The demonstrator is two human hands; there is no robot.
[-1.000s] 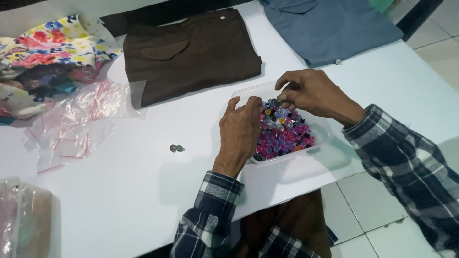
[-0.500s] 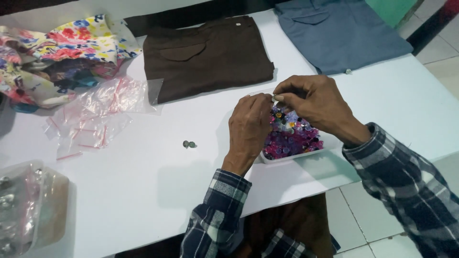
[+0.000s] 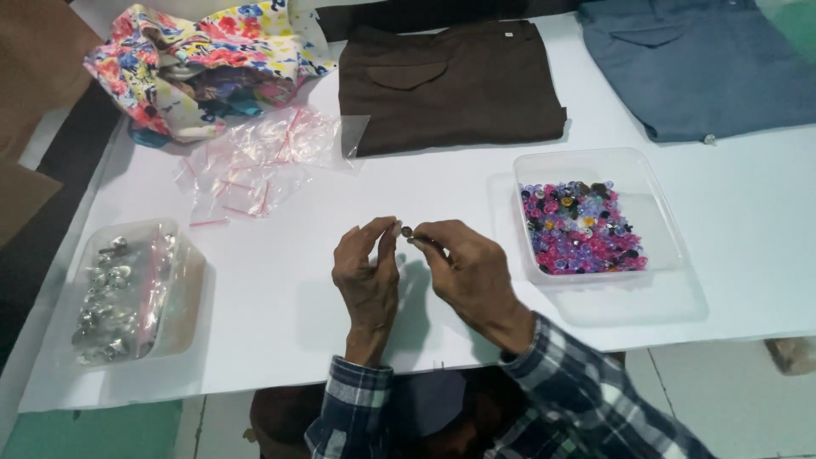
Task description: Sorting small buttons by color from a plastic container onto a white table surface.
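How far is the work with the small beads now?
Done: none that shows; no finished piece lies on the table. In hand: the left hand and right hand meet at a small dark piece above the table. Left: the clear tray holds many pink and purple beads, and the little clear bags lie flat, seemingly unfilled.

Over the white table (image 3: pixel 280 314), the left hand (image 3: pixel 367 274) and right hand (image 3: pixel 470 270) are pinching a small dark button (image 3: pixel 407 231) between their fingertips. Just right of them a clear tray (image 3: pixel 659 212) is holding pink and purple beads (image 3: pixel 580 229). Brown trousers (image 3: pixel 450 85) are lying folded beyond, with small plastic bags (image 3: pixel 255 161) to the left.
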